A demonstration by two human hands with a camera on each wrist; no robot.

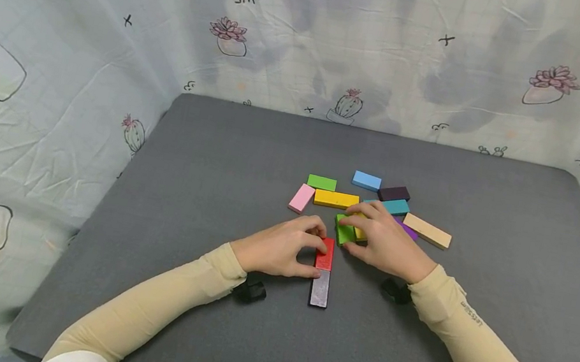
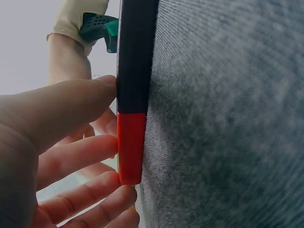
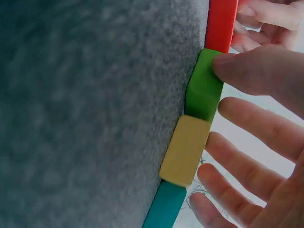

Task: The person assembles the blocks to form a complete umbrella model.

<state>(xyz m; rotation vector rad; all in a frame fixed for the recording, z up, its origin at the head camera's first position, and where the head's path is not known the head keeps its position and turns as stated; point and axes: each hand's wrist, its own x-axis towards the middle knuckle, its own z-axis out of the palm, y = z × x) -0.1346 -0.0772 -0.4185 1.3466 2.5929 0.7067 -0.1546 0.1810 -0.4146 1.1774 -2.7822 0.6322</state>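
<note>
My left hand [image 1: 278, 249] touches a red block [image 1: 324, 259] with its fingertips; its thumb rests by the dark block [image 1: 320, 291] that lies end to end with the red one. In the left wrist view the fingers are mostly straight against both blocks. My right hand [image 1: 388, 244] has its thumb on a green block [image 3: 202, 88], which meets the red block's far end at an angle. Its other fingers extend over a yellow block [image 3: 185, 151] beside the green one. The hand partly covers these two in the head view.
Beyond the hands lie a long yellow block [image 1: 336, 200], a pink one [image 1: 301, 198], another green [image 1: 321, 183], light blue [image 1: 367, 181], dark [image 1: 394, 193], teal [image 1: 396, 207], purple [image 1: 407, 229] and beige [image 1: 428, 231]. All are on a grey table [image 1: 225, 150] before a printed curtain [image 1: 315, 37].
</note>
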